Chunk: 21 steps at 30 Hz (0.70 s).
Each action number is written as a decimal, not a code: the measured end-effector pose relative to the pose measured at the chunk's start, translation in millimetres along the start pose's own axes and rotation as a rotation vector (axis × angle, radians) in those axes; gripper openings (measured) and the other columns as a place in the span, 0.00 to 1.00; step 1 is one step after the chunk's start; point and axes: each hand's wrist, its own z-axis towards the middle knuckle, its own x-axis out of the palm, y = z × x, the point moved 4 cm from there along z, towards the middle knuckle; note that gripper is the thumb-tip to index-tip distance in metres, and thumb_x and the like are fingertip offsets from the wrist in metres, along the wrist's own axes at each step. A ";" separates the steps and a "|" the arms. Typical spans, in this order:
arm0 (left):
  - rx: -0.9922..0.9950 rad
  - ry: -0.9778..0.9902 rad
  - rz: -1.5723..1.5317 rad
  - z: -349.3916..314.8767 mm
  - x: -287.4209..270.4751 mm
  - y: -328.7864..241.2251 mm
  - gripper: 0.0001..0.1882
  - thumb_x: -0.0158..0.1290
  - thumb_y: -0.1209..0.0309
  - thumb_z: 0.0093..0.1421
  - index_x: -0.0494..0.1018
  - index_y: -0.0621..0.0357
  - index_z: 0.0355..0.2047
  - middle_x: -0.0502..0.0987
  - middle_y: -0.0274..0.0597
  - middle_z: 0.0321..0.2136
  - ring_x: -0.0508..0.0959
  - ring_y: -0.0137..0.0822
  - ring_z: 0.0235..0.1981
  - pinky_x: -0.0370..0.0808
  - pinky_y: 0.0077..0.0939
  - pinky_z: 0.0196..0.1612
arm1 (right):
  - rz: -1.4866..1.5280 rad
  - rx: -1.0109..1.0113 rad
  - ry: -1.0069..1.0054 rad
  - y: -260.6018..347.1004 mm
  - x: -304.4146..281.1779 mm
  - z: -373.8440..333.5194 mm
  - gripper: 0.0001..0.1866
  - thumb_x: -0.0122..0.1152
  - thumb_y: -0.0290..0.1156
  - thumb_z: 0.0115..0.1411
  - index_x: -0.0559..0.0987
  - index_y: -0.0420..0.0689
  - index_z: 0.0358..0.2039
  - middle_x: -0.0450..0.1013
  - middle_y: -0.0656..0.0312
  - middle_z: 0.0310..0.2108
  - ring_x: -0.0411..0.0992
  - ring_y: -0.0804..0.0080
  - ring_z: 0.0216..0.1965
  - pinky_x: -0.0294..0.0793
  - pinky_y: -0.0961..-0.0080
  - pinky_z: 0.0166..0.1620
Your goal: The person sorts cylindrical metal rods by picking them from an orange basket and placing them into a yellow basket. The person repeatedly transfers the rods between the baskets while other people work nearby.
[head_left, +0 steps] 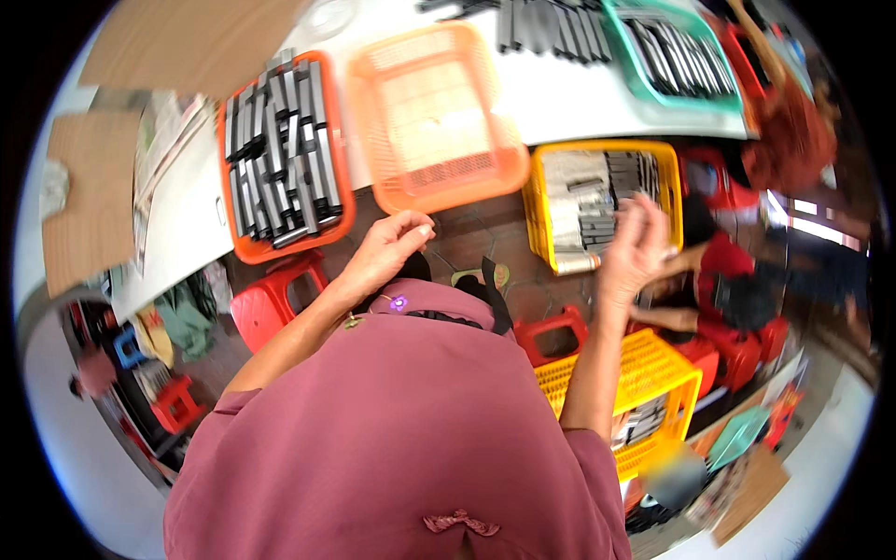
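My left hand (392, 248) hovers in front of the empty orange plastic basket (371, 121), its fingers curled in against the thumb with nothing visible in them. To its left, a red-orange basket (345, 177) is heaped with black and silver-grey bar-shaped pieces (271, 149). My right hand (638, 247) is raised at the front right corner of a yellow basket (537, 210); it is smeared by motion, but its fingers look apart and no object shows in it. That yellow basket holds more dark bars (597, 227) and whitish sheets.
A teal basket (733, 98) of bars and loose black bars (551, 28) lie on the white table (569, 103). Red stools (264, 308) stand below. Another yellow basket (644, 359) is by my right forearm. A co-worker in red (728, 271) sits close at right; another person's arm (761, 47) reaches in beyond.
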 end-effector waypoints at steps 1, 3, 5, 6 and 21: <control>0.023 -0.033 -0.019 -3.6 -18.2 0.9 0.13 0.48 0.66 0.67 0.73 0.63 0.45 0.77 0.38 0.37 0.73 0.26 0.37 0.72 0.22 0.44 | -0.061 -0.149 0.203 20.3 48.0 -1.7 0.07 0.54 0.20 0.61 0.76 0.39 0.40 0.73 0.55 0.34 0.73 0.64 0.34 0.73 0.70 0.39; 0.072 -0.125 -0.049 -12.3 -58.0 -3.0 0.12 0.48 0.69 0.67 0.73 0.63 0.44 0.77 0.38 0.37 0.73 0.25 0.36 0.72 0.21 0.44 | 0.055 -0.320 0.529 57.6 137.8 -22.9 0.09 0.56 0.22 0.59 0.76 0.38 0.41 0.73 0.51 0.35 0.73 0.56 0.37 0.73 0.66 0.41; 0.138 -0.239 -0.137 -25.9 -94.9 -16.6 0.11 0.48 0.69 0.67 0.73 0.64 0.44 0.77 0.37 0.37 0.74 0.24 0.35 0.72 0.21 0.43 | -0.117 -0.368 0.760 59.6 212.8 -51.9 0.22 0.59 0.32 0.59 0.70 0.37 0.52 0.68 0.43 0.49 0.70 0.48 0.48 0.70 0.59 0.49; 0.184 -0.314 -0.092 -31.0 -117.3 -19.9 0.10 0.48 0.70 0.66 0.73 0.64 0.41 0.77 0.35 0.34 0.74 0.23 0.33 0.73 0.18 0.41 | -0.202 -0.327 0.810 58.4 241.1 -61.4 0.28 0.61 0.35 0.58 0.66 0.34 0.55 0.66 0.41 0.50 0.67 0.46 0.51 0.67 0.58 0.53; 0.224 -0.525 -0.208 -18.8 -258.8 6.5 0.10 0.48 0.71 0.66 0.73 0.64 0.42 0.77 0.35 0.34 0.73 0.22 0.33 0.70 0.17 0.39 | -0.143 -0.071 0.891 81.5 342.1 -81.0 0.36 0.45 0.12 0.50 0.51 0.24 0.61 0.65 0.28 0.50 0.67 0.36 0.51 0.67 0.60 0.55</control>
